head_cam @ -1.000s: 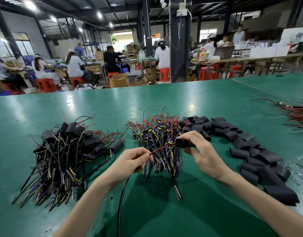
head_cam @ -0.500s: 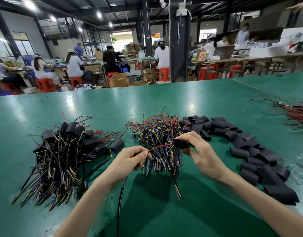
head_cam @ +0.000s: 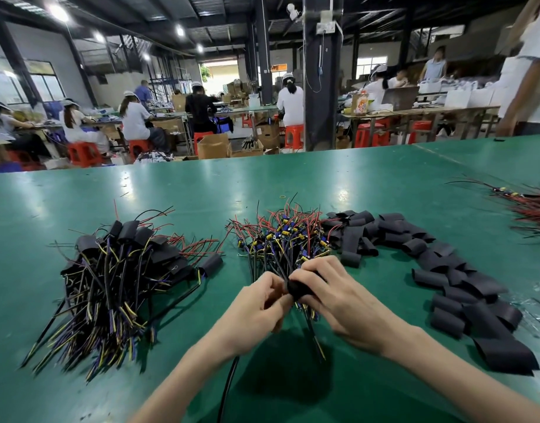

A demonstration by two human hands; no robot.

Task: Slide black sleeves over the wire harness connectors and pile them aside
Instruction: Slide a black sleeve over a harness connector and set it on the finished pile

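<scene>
**Both hands closed on one black sleeve**

My left hand (head_cam: pixel 256 312) and right hand (head_cam: pixel 338 303) meet near the middle of the green table (head_cam: pixel 201 190), just in front of the heap of bare wires (head_cam: pixel 280 236). Between them I hold a black sleeve (head_cam: pixel 296 287), a short dark tube, matte and a little crumpled. The fingers of my right hand are curled over it from the right and pinch it shut; the fingers of my left hand are bunched tight against its left end. A black cable (head_cam: pixel 227 389) drops from under my left hand toward the near edge of the table.

The connector itself is hidden under the sleeve and my fingers, so I cannot tell how far on the sleeve sits. My fingertips are blurred, and whether my left hand grips the wire or the sleeve's edge I cannot make out.

To the left lies the finished pile (head_cam: pixel 116 270), black sleeves at its far end and yellow, blue and black wire tails fanning toward me. To the right a band of loose sleeves (head_cam: pixel 445 264) curves from the bare wires round to the near right. More red wires (head_cam: pixel 528 209) are cut off at the right edge of the view.
</scene>
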